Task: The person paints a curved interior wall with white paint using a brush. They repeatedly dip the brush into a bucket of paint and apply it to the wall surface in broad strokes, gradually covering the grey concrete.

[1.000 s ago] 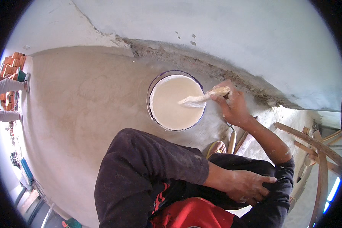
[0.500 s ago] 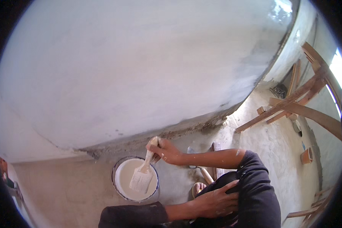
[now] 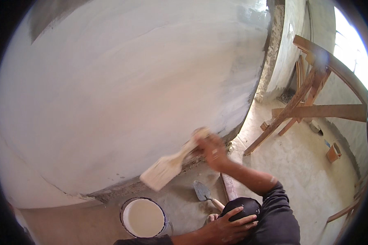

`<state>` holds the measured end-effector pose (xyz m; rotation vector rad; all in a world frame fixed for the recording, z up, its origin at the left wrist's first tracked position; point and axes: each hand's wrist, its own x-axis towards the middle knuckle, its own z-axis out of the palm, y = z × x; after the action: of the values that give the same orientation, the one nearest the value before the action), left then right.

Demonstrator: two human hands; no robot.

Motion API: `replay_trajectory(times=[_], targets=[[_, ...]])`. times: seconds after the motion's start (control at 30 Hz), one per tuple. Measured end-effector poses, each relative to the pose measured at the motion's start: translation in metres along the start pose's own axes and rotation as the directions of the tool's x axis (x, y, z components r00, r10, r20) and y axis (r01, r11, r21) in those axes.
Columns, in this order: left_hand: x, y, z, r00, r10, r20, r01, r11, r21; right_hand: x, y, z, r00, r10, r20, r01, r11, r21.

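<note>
My right hand [image 3: 212,152] is closed round the handle of a wide paintbrush [image 3: 163,170], slightly blurred by motion. Its pale bristle end points down and left, in front of the foot of the whitish wall [image 3: 122,102]; whether it touches the wall I cannot tell. Below the brush, on the floor, stands a bucket [image 3: 122,213] of off-white liquid paint [image 3: 145,217]. My left hand [image 3: 227,226] lies with fingers spread over my dark-clothed knee [image 3: 247,204], holding nothing.
A pointed trowel [image 3: 202,191] lies on the floor beside my foot, near a narrow wooden piece [image 3: 229,187]. Wooden trestle legs and beams [image 3: 290,116] stand at the right. An orange-brown container [image 3: 333,152] is farther right. Rough mortar lines the wall's base.
My right hand has lifted the paintbrush from over the bucket, up and right toward the wall. My left hand has shifted onto the knee top. The view has turned rightward and up.
</note>
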<state>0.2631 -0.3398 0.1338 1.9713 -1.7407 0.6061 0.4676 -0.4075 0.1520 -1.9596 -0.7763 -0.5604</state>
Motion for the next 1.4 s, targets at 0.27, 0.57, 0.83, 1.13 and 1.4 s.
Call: replay_trajectory(times=[0.27, 0.57, 0.83, 1.13, 1.4], targets=[[-0.009, -0.004, 0.002, 0.987, -0.014, -0.162, 0.03, 0.995, 0.094, 0.074, -0.036, -0.172, 0.866, 0.065, -0.497, 0.251, 0.802, 0.542], [-0.016, -0.005, 0.017, 0.961, 0.066, -0.269, -0.033, 0.992, 0.125, 0.179, -0.032, -0.264, 0.685, -0.196, -0.701, 0.438, 0.88, 0.182], [-0.011, -0.005, 0.015, 0.959, 0.065, -0.275, -0.038, 0.994, 0.104, 0.234, -0.002, -0.288, 0.512, -0.625, -0.589, 0.338, 0.777, -0.531], [-0.008, -0.007, 0.01, 0.958, 0.075, -0.276, -0.055, 0.995, 0.077, 0.23, -0.015, -0.311, 0.511, -0.436, -0.741, 0.172, 0.896, -0.409], [-0.004, -0.008, 0.012, 0.96, 0.086, -0.268, -0.068, 0.995, 0.077, 0.229, -0.039, -0.278, 0.563, -0.517, -0.645, 0.432, 0.849, -0.304]])
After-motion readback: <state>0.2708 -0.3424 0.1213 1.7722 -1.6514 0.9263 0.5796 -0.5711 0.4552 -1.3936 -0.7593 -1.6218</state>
